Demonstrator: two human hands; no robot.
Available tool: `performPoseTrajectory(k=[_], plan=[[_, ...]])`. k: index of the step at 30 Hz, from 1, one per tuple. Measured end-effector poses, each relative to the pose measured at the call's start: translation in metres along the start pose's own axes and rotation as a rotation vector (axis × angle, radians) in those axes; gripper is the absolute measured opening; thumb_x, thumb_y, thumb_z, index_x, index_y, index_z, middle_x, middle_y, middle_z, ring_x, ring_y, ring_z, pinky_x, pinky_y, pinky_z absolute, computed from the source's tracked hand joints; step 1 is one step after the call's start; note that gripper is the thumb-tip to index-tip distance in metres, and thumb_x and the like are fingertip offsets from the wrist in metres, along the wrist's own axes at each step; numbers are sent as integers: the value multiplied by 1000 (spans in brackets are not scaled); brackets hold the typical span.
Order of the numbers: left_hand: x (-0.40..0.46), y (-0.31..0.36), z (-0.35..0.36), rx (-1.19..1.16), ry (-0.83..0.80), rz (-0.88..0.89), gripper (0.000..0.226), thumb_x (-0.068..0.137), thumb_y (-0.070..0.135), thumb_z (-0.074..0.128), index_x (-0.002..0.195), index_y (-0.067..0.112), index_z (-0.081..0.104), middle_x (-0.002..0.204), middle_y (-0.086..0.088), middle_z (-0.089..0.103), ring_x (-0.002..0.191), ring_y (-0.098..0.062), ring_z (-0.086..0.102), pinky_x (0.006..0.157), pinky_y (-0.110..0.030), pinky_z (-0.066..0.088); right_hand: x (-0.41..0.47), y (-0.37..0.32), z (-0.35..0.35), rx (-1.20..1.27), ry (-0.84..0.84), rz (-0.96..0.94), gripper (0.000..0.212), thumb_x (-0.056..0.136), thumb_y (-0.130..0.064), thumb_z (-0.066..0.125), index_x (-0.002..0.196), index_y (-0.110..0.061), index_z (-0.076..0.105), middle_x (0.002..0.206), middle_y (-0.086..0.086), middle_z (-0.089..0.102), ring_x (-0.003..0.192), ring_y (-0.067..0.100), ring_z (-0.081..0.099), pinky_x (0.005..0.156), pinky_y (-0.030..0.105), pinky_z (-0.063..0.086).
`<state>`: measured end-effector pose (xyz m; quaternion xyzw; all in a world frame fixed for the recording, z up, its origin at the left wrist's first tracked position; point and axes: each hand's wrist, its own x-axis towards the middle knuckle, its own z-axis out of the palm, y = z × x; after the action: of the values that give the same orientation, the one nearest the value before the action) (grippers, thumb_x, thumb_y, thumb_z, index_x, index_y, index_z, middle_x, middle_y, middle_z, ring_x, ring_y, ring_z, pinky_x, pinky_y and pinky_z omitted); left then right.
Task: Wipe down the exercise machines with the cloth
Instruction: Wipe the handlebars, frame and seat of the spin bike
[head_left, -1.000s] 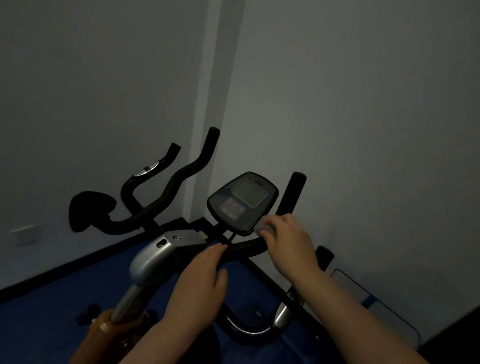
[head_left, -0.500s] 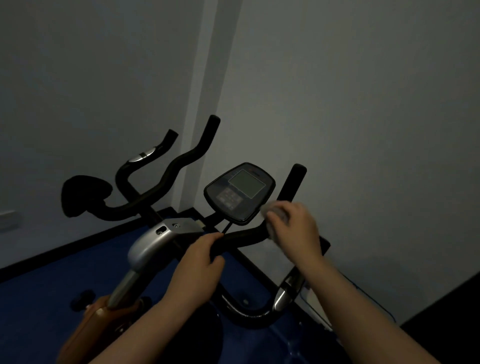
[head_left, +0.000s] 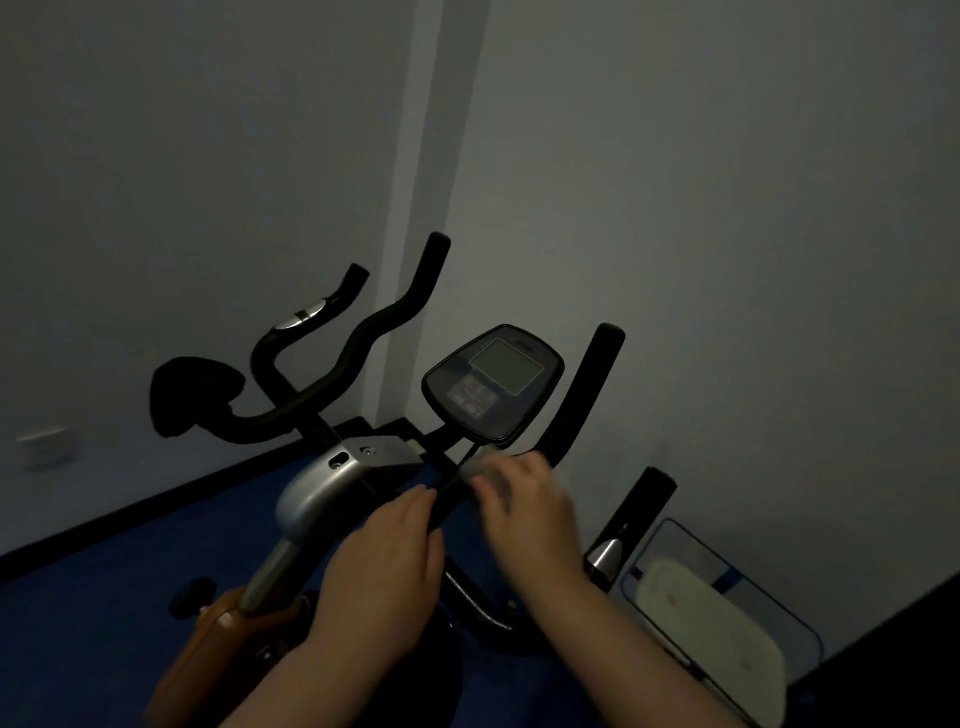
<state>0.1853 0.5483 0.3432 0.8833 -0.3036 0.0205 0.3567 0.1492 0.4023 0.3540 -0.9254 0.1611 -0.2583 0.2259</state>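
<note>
right hand (head_left: 524, 506) — cloth (head_left: 480, 470) under fingers, on handlebar (head_left: 576, 410)

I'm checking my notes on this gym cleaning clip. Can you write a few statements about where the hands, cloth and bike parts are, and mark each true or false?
1. The right hand holds a pale cloth against the black handlebar. True.
2. The left hand is wiping the console. False: it rests on the handlebar below the console.
3. The console screen is lit brightly with numbers. False: it looks dim and blank.
4. A second bike's handlebars stand to the left, near the wall. True.
5. The floor is blue. True.
</note>
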Motion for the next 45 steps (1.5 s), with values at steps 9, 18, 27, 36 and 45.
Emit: performPoseTrajectory(k=[9, 18, 27, 36, 45], plan=[[-28, -30, 16, -240, 222, -170, 29, 97, 27, 43, 121, 33, 59, 105, 22, 57, 97, 2, 51, 77, -21, 42, 11, 6, -6, -22, 168, 63, 17, 95, -26, 58, 106, -23, 70, 100, -5, 51, 83, 11, 55, 63, 8, 32], [-38, -35, 22, -469, 316, -232, 25, 97, 19, 44, 108, 33, 62, 100, 23, 59, 96, 12, 53, 75, -9, 38, 25, -11, -14, -107, 109, -12, 18, 96, -30, 56, 107, -26, 70, 97, -9, 45, 82, 12, 53, 66, 24, 36], [-43, -38, 25, -523, 360, -219, 26, 98, 14, 44, 106, 29, 63, 99, 19, 60, 95, 15, 52, 74, 1, 36, 35, -15, -15, -96, 75, -78, 18, 95, -34, 56, 104, -30, 70, 99, -6, 53, 84, 13, 55, 67, 28, 45], [-46, -41, 28, -561, 399, -224, 24, 99, 14, 44, 104, 28, 63, 97, 19, 60, 94, 14, 53, 73, 0, 37, 27, -23, -2, -106, -146, -198, 17, 93, -36, 59, 105, -34, 70, 98, -11, 53, 86, 9, 53, 71, 25, 43], [-48, -41, 28, -633, 415, -278, 15, 99, 22, 42, 105, 28, 55, 94, 11, 60, 88, 4, 56, 74, -26, 46, 30, -19, -11, 24, -231, -252, 15, 91, -30, 64, 104, -34, 71, 95, -9, 57, 85, 4, 53, 72, 23, 42]])
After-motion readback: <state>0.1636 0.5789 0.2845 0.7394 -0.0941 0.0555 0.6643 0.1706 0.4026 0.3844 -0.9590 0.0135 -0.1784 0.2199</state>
